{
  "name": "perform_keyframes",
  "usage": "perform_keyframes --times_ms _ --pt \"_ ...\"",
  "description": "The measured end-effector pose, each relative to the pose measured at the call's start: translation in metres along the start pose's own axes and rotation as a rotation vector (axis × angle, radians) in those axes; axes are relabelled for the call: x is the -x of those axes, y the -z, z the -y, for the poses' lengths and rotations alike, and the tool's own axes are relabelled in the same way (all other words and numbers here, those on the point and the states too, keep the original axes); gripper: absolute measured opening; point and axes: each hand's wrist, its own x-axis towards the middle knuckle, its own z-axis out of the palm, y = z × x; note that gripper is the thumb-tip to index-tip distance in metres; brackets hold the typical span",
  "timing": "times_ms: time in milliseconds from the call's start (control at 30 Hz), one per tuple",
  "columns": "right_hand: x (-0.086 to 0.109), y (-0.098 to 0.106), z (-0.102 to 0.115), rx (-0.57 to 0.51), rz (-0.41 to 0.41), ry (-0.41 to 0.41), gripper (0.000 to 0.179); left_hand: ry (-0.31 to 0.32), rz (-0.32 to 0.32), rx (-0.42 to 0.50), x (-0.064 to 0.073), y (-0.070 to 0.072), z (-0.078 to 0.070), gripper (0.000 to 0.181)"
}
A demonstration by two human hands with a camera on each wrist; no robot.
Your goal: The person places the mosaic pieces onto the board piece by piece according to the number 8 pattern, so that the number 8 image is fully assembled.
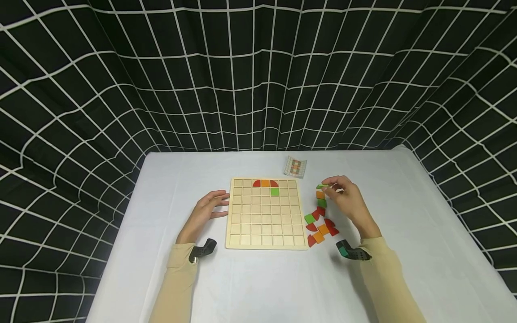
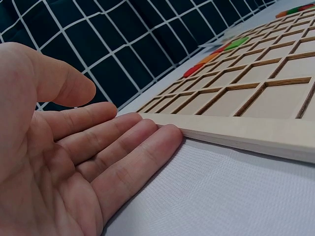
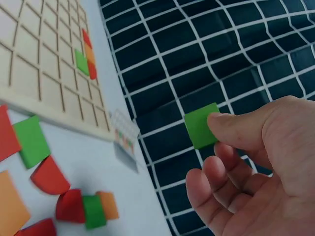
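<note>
A wooden grid board [image 1: 266, 220] lies flat on the table. In its top rows sit two red quarter-round tiles, an orange square tile [image 1: 265, 183] between them, and a green square tile [image 1: 274, 191] just below the right one. My left hand [image 2: 113, 152] lies beside the board's left edge, fingers extended and fingertips right at the rim. My right hand [image 3: 246, 152] pinches a green square tile [image 3: 201, 125] between thumb and fingers. In the head view that hand is above the right of the board, over the upper end of the loose tiles.
Several loose red, orange and green tiles [image 1: 319, 237] lie scattered along the board's right side. A small pattern card [image 1: 295, 167] with a printed coloured grid lies behind the board's top right corner. A black curtain [image 1: 258, 80] with white grid lines stands behind the white table [image 1: 258, 282].
</note>
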Motion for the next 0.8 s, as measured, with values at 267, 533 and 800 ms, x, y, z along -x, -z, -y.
perform_keyframes --times_ms 267,533,800 --pt "-0.015 -0.005 0.023 0.003 0.029 0.073 0.019 -0.001 0.007 0.010 0.001 0.000 -0.001 0.042" --pt "-0.036 -0.006 0.055 0.053 0.067 0.154 0.019 0.003 0.002 0.008 0.001 0.000 -0.002 0.042" --pt "-0.056 -0.009 0.087 0.067 0.120 0.178 0.022 0.009 -0.002 -0.001 -0.001 0.001 -0.001 0.043"
